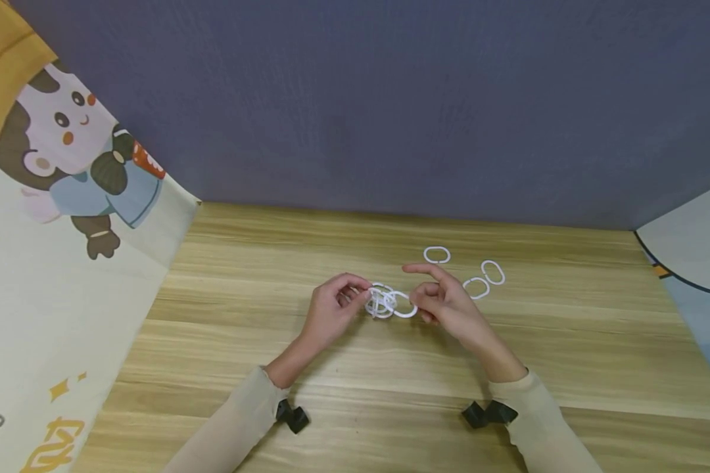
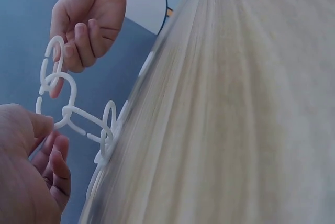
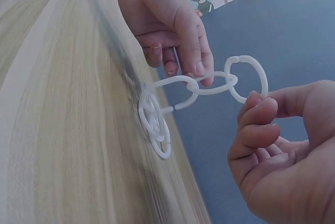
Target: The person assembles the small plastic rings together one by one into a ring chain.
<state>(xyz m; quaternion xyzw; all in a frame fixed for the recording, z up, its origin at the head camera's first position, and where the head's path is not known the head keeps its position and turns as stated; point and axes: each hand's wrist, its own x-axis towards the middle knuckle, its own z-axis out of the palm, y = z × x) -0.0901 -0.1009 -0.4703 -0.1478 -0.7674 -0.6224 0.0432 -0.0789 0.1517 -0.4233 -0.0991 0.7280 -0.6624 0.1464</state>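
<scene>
A chain of white oval split rings [image 1: 381,303] hangs between the two hands, its lower part bunched on the table in the right wrist view. With thumb and finger my left hand [image 1: 338,305] pinches one ring [image 3: 212,91] near the upper end. The right hand [image 1: 449,303] pinches the end ring [image 3: 263,72] between thumb and fingers, its index finger stretched out in the head view. Small gaps show in several rings. Further down, the rings [image 2: 107,130] overlap, so single ones are hard to tell apart.
Three loose white rings lie beyond the right hand: one ring [image 1: 436,255] farther back, another ring [image 1: 477,288] close to the hand, and a third ring [image 1: 493,272] to the right. The wood-grain table [image 1: 343,420] meets a dark blue partition [image 1: 355,118] at the back.
</scene>
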